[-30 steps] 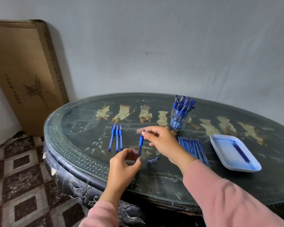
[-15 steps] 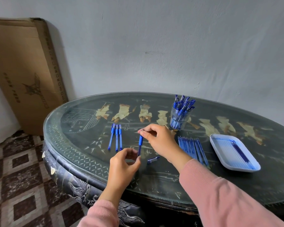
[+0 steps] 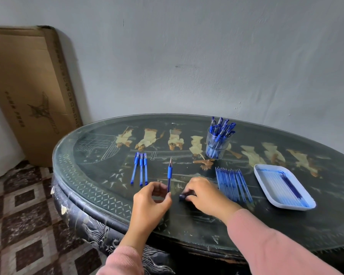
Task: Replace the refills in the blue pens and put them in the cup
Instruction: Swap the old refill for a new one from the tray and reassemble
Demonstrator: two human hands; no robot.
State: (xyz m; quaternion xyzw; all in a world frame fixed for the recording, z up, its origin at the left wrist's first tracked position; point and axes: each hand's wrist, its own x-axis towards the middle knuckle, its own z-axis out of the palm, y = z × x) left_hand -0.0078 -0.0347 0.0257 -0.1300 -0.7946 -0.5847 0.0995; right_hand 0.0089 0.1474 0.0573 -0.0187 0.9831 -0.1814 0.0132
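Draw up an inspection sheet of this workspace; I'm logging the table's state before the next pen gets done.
Surface: dark painted table, glass-topped.
Job's things: uncapped pen upright; three pens lying side by side; cup holding capped pens; refills in a row; tray holding further refills.
Clutter: nothing seen.
Grips: left grip pinches the uncapped pen; right grip pinches the cap on the table.
Cables: nothing seen.
Surroundings: cardboard box against the wall; tiled floor.

Flat cardboard box (image 3: pixel 28 92) leaning on grey wall (image 3: pixel 207 56), left of dark inlaid table (image 3: pixel 99 175); checkered floor (image 3: pixel 18 225)
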